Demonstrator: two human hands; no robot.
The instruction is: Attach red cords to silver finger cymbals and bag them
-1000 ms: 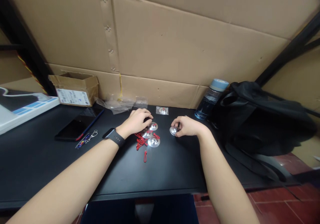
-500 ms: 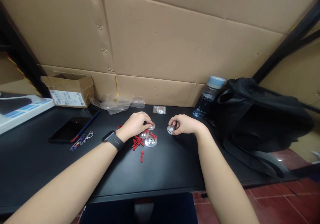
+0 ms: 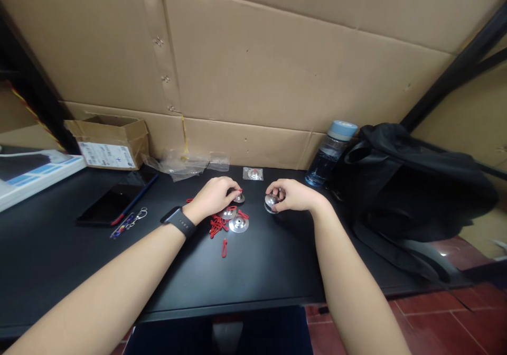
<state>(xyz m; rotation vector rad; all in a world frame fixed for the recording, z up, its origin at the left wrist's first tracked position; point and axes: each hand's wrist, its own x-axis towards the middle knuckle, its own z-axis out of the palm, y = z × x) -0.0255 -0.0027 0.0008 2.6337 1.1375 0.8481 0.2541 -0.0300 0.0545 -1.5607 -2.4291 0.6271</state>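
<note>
My left hand (image 3: 214, 197), with a black watch on the wrist, pinches a small metal finger cymbal (image 3: 240, 198) by the red loop (image 3: 240, 190) at its top. My right hand (image 3: 291, 195) grips another finger cymbal (image 3: 271, 200) by its edges, tilted a little above a shiny disc at the table. Between my hands a flat finger cymbal (image 3: 238, 225) lies nearest to me, and a second one (image 3: 228, 214) sits partly under my left fingers. Red elastic loops (image 3: 217, 225) are heaped beside them, and a single red loop (image 3: 224, 248) lies apart, closer to me.
A packaged cymbal (image 3: 252, 174) and clear plastic bags (image 3: 184, 166) lie by the cardboard wall. To the left are an open carton (image 3: 106, 143), a phone (image 3: 116, 199), a keychain (image 3: 129, 223) and a power strip (image 3: 39, 178). A water bottle (image 3: 328, 154) and black backpack (image 3: 415, 180) stand right.
The cymbal in my right hand has tilted and risen slightly from the disc beneath it. My left fingers have lifted their cymbal a little by its red loop. Everything else stays put.
</note>
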